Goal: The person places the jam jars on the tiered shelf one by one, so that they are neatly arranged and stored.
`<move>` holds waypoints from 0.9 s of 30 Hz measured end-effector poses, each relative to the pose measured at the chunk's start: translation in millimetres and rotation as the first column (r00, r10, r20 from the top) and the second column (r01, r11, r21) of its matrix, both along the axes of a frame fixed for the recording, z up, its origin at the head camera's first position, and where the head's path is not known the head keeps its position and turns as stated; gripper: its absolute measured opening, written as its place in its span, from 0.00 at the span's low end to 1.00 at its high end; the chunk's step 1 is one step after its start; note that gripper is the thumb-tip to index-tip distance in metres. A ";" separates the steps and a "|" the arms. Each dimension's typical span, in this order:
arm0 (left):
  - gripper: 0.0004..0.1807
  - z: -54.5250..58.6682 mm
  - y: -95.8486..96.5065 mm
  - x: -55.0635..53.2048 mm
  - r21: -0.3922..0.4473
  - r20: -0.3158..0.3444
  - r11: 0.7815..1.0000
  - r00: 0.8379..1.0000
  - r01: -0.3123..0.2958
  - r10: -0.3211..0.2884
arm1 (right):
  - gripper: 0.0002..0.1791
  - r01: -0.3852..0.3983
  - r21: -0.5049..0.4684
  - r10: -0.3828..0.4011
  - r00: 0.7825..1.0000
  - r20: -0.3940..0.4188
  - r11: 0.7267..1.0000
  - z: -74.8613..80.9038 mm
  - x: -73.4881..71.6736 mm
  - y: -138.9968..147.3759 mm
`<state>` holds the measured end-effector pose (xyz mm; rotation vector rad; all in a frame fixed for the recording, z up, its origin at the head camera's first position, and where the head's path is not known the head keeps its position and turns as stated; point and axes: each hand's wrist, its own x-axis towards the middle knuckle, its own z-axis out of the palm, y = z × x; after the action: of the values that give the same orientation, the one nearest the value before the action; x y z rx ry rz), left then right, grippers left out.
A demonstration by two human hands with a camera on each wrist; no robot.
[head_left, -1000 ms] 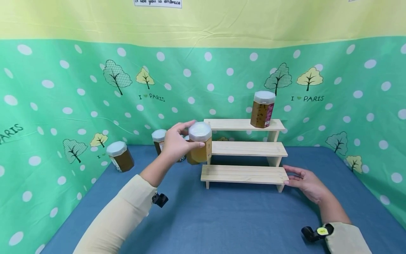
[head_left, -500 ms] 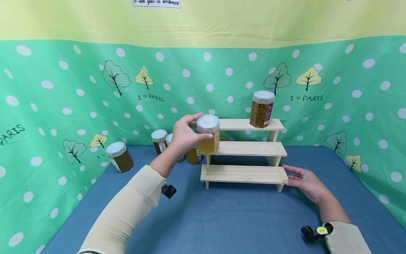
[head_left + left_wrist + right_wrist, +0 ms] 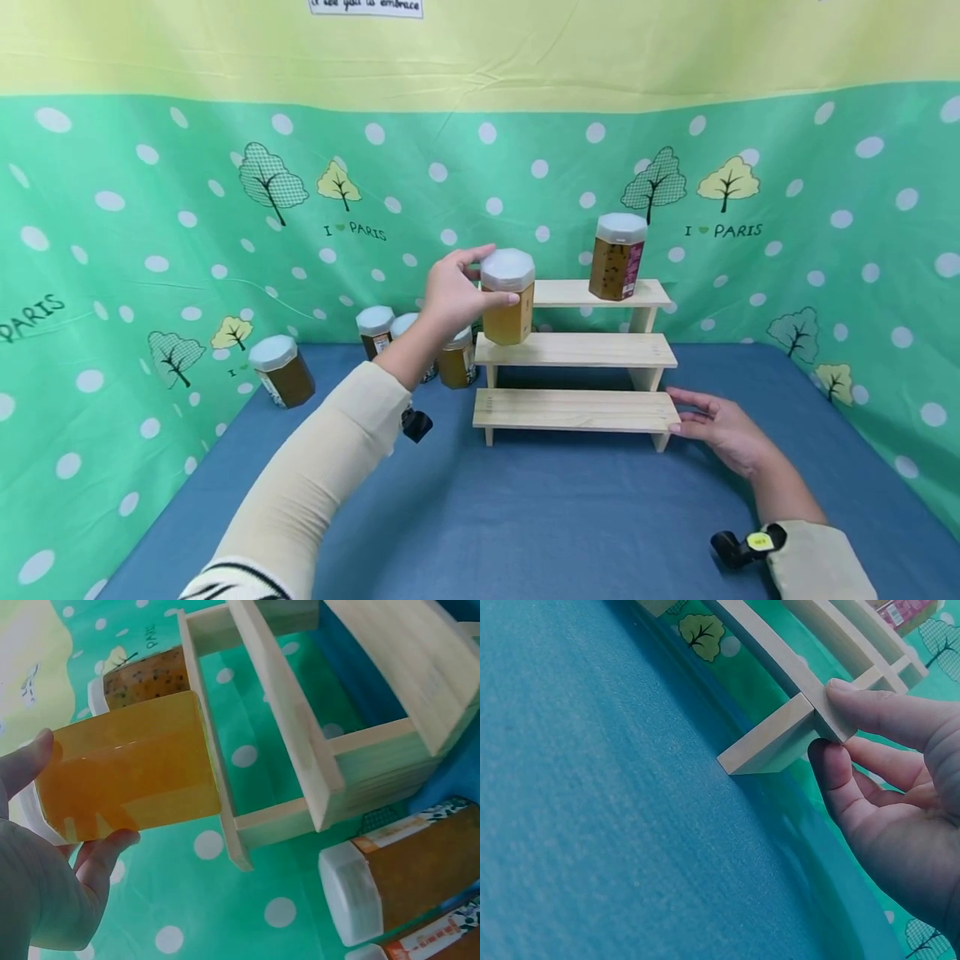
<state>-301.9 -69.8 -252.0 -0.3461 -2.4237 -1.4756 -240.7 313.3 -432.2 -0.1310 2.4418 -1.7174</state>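
My left hand point(image 3: 452, 293) grips an eight-sided jar of golden, honey-like contents point(image 3: 512, 317) by its white lid end, thumb on one side and fingers on the other. The jar is upright, in front of the left end of the top shelf of a three-step wooden display rack point(image 3: 577, 408). In the left wrist view the jar point(image 3: 135, 769) lies close to a shelf edge; whether they touch I cannot tell. My right hand point(image 3: 723, 433) pinches the right end of the lowest shelf, as the right wrist view shows at the board's corner point(image 3: 832, 716).
A darker speckled jar point(image 3: 617, 265) with a pink label stands on the top shelf's right part. Left of the rack, several brown jars stand on the blue cloth point(image 3: 525, 517), one jar point(image 3: 282, 372) farther left. A green dotted curtain point(image 3: 420, 208) hangs behind.
My left hand has carried the golden jar up and to the right, from beside the rack to the top shelf's left end. Jars behind it came into view. My right hand stays put.
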 end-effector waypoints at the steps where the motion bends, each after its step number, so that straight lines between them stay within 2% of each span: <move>1: 0.42 1.2 1.5 -1.9 0.010 0.004 1.000 1.000 0.004 -0.004 | 0.44 -0.004 -0.002 0.004 1.000 -0.003 1.000 0.0 -0.3 0.1; 6: 0.42 5.4 11.3 -9.0 0.050 -0.005 0.999 1.000 0.022 -0.021 | 0.44 -0.010 -0.001 0.010 1.000 -0.012 1.000 0.5 -1.7 -0.1; 12: 0.42 9.2 24.8 -17.1 0.052 -0.009 0.998 1.000 0.021 -0.021 | 0.45 0.003 0.000 -0.003 1.000 -0.010 1.000 0.9 -1.5 1.5; 27: 0.42 15.9 49.5 -39.1 0.081 0.002 0.996 0.999 -0.039 0.039 | 0.45 0.009 -0.007 -0.009 1.000 -0.009 1.000 -0.6 0.1 1.6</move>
<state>-341.0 -20.3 -236.1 -0.2797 -2.3492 -1.5513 -240.6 315.0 -432.8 -0.1293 2.4469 -1.7325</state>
